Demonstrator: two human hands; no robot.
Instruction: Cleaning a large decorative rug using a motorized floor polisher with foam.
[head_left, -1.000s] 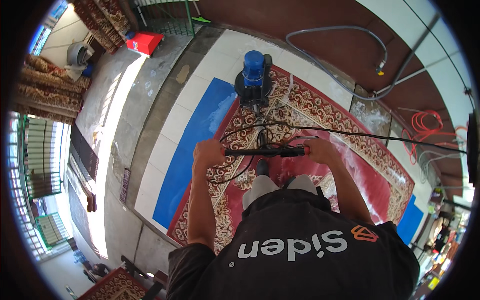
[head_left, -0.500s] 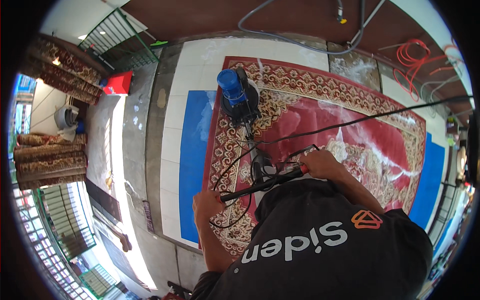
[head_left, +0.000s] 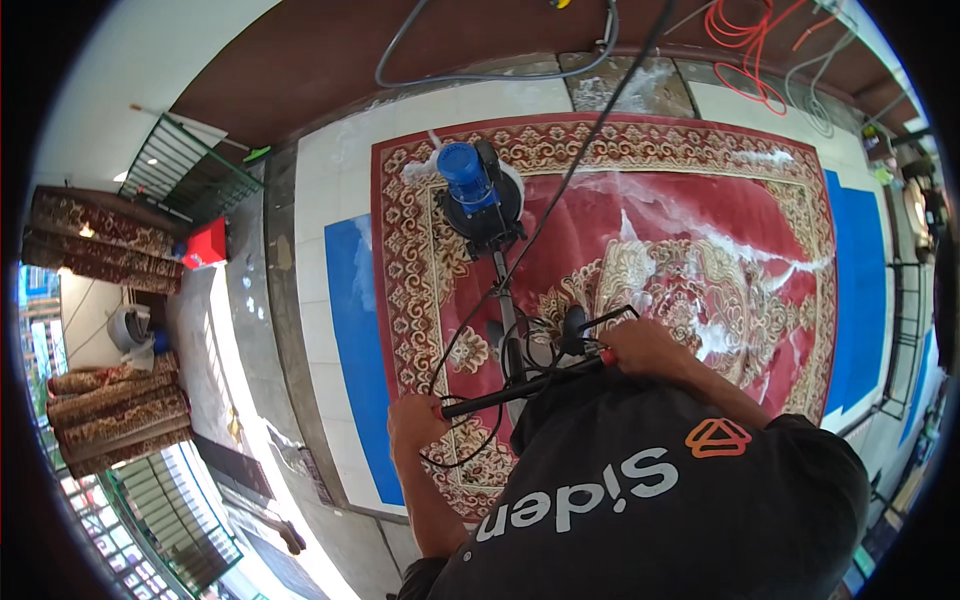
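Your left hand (head_left: 418, 422) was closed around the left end of the black handlebar (head_left: 520, 385), your right hand (head_left: 640, 345) closed on its right end. The scrubbing machine (head_left: 478, 195) sat on the red patterned rug (head_left: 700, 230), near the rug's far left corner. Black cable (head_left: 560, 190) ran across the rug; blue mat (head_left: 350, 330) lay left of the rug.

The scrubbing machine (head_left: 478, 195) stands on the carpet (head_left: 700, 250), ahead of the handlebar (head_left: 520, 385).
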